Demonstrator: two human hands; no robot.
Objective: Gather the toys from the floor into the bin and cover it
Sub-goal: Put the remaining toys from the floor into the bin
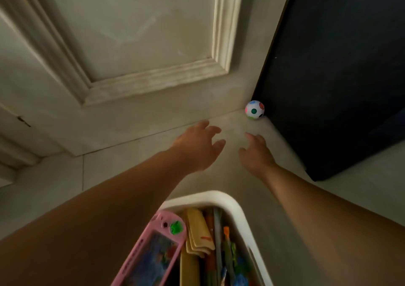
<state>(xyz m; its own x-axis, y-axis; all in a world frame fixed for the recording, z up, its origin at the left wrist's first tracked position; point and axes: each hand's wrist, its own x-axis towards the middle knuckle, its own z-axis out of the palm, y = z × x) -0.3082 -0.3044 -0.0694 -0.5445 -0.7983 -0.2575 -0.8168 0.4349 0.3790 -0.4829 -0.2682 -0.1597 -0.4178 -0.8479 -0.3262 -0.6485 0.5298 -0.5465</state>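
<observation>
Both open, left hand [198, 148], right hand [255, 155], pointing toward ball [254, 109] (round, spotted)

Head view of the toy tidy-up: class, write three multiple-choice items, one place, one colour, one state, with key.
1. Where is the spotted ball? A shelf; B floor corner; C chair.
2. What colour is the bin rim? A white; B red; C black.
3. How are the left hand and right hand? A fists; B open, empty; C pinching a toy.
Key: 1B, it lies where door meets dark cabinet; 2A, its edge shows white; 3B, fingers spread, short of the ball.
</observation>
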